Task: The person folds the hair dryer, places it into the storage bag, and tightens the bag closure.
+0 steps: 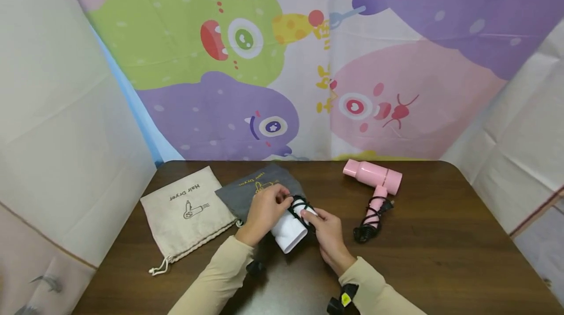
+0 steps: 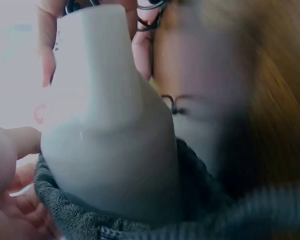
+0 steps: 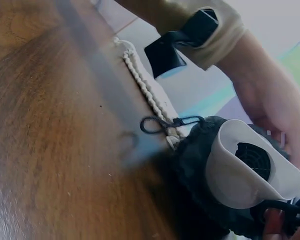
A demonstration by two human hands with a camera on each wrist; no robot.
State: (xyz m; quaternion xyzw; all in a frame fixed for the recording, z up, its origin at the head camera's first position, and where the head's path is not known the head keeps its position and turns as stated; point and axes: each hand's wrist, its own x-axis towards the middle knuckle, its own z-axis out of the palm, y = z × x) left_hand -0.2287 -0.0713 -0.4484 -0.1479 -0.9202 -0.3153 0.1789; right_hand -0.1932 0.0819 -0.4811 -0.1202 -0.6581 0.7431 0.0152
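A white hair dryer [image 1: 287,230] lies partly inside a dark grey drawstring bag [image 1: 233,195], nozzle toward me, with black cord wound around its handle. My right hand [image 1: 329,233] holds the cord-wrapped handle, thumb on top. My left hand [image 1: 264,211] has curled fingers at the bag's mouth. In the left wrist view its fingers pinch the bag's rim [image 2: 60,200] beside the dryer body [image 2: 110,140]. From the right wrist camera, the wide oval nozzle [image 3: 235,185] sticks out of the gathered dark cloth. The bag covers the dryer's rear end.
To the left lies a beige drawstring bag [image 1: 182,227] printed with a dryer drawing. A pink hair dryer [image 1: 372,175], its black cord [image 1: 365,232] wound on the handle, lies at the right. A cartoon-printed curtain [image 1: 304,60] hangs behind the brown table [image 1: 423,266].
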